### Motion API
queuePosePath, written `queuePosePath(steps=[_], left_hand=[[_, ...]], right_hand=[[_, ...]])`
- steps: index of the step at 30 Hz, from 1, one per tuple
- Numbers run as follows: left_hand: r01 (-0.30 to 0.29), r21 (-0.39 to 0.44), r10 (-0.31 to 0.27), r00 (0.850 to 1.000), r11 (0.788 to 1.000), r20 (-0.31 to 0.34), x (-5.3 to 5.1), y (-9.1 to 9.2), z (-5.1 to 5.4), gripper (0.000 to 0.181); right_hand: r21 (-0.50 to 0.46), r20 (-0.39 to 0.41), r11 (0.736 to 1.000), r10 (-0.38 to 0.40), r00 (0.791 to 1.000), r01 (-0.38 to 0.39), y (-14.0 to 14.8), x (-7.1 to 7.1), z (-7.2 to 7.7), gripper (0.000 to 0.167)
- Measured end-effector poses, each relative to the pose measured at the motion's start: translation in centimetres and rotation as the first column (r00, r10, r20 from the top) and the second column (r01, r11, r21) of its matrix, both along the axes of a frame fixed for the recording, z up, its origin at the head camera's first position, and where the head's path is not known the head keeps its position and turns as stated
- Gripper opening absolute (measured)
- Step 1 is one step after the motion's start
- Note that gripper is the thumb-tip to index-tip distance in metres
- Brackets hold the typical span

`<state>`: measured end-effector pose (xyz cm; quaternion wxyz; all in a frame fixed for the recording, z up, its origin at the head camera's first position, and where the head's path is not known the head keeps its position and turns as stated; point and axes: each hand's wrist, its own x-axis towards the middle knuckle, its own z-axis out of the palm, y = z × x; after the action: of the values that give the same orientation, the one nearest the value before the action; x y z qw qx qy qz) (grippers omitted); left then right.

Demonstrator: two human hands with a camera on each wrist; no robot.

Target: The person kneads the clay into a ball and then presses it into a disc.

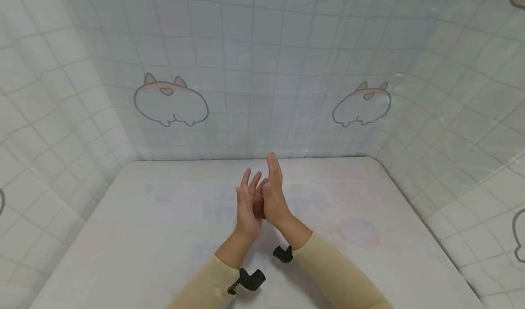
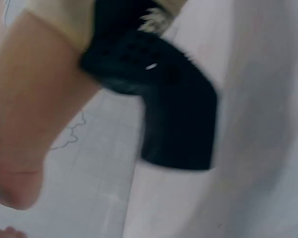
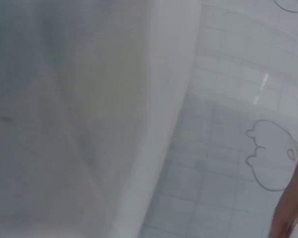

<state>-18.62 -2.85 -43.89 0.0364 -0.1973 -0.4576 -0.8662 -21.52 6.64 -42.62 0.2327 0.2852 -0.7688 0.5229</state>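
Above the table, my left hand (image 1: 247, 211) and right hand (image 1: 275, 205) face each other palm to palm. A small brown thing (image 1: 259, 208) sits between the palms, mostly hidden; its kind cannot be told. The left hand's fingers are spread and fairly straight, pointing up and away. On the right hand the fingers are straight and held together, the thumb lying along the near side. In the left wrist view only the heel of the left hand (image 2: 20, 186) shows, at the left edge. A blurred strip of the right hand (image 3: 289, 210) appears at the right wrist view's edge.
A white table (image 1: 156, 236) with faint pastel prints lies beneath the hands. Pale gridded curtains (image 1: 246, 72) with animal drawings stand behind it and at both sides. Black mounts, one at the left wrist (image 1: 252, 279) and one at the right wrist (image 1: 283, 254), jut out over the table.
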Motion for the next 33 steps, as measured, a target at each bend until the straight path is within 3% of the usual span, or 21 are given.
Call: queuePosePath(steps=[5, 8, 13, 16, 21, 25, 28, 30, 31, 33], left_hand=[[-0.109, -0.003, 0.108, 0.993, 0.994, -0.053, -0.3, -0.4, 0.8, 0.089], [-0.167, -0.067, 0.161, 0.983, 0.984, -0.087, -0.7, -0.7, 1.2, 0.092], [-0.266, -0.223, 0.238, 0.96, 0.938, -0.146, -1.7, -1.4, 1.5, 0.089], [-0.254, -0.305, 0.227, 0.966, 0.918, -0.121, -2.2, -1.7, 1.6, 0.083], [-0.127, -0.415, 0.116, 0.992, 0.901, -0.052, -2.7, -1.8, 1.4, 0.074], [-0.065, -0.488, 0.076, 0.997, 0.87, 0.004, -2.5, -1.5, 0.7, 0.069], [-0.029, -0.545, 0.06, 0.997, 0.838, 0.038, -1.9, -1.2, 0.2, 0.069], [-0.023, -0.562, 0.05, 0.998, 0.827, 0.033, -1.5, -1.0, -0.1, 0.069], [-0.024, -0.559, 0.047, 0.999, 0.829, 0.027, -1.3, -0.8, -0.1, 0.071], [-0.005, -0.506, 0.02, 1.0, 0.862, 0.024, -1.1, -0.6, -0.2, 0.073]], right_hand=[[0.031, 0.038, 0.992, 0.118, 0.992, -0.12, 0.2, 0.4, -0.8, 0.09], [0.002, 0.061, 0.982, 0.19, 0.98, -0.191, 0.2, 0.8, -1.1, 0.091], [-0.077, 0.068, 0.926, 0.376, 0.924, -0.371, -0.1, 1.7, -1.3, 0.09], [-0.115, 0.044, 0.898, 0.432, 0.901, -0.425, -0.1, 2.3, -1.2, 0.088], [-0.151, 0.032, 0.917, 0.379, 0.925, -0.37, -0.1, 3.2, -0.3, 0.086], [-0.133, 0.026, 0.948, 0.295, 0.955, -0.289, 0.0, 3.1, 0.5, 0.085], [-0.105, -0.005, 0.967, 0.234, 0.972, -0.234, 0.2, 2.6, 0.9, 0.086], [-0.093, -0.039, 0.975, 0.201, 0.979, -0.203, 0.3, 2.0, 1.1, 0.088], [-0.089, -0.048, 0.978, 0.184, 0.982, -0.188, 0.4, 1.7, 1.2, 0.089], [-0.093, -0.054, 0.984, 0.149, 0.987, -0.154, 0.6, 1.0, 1.2, 0.091]])
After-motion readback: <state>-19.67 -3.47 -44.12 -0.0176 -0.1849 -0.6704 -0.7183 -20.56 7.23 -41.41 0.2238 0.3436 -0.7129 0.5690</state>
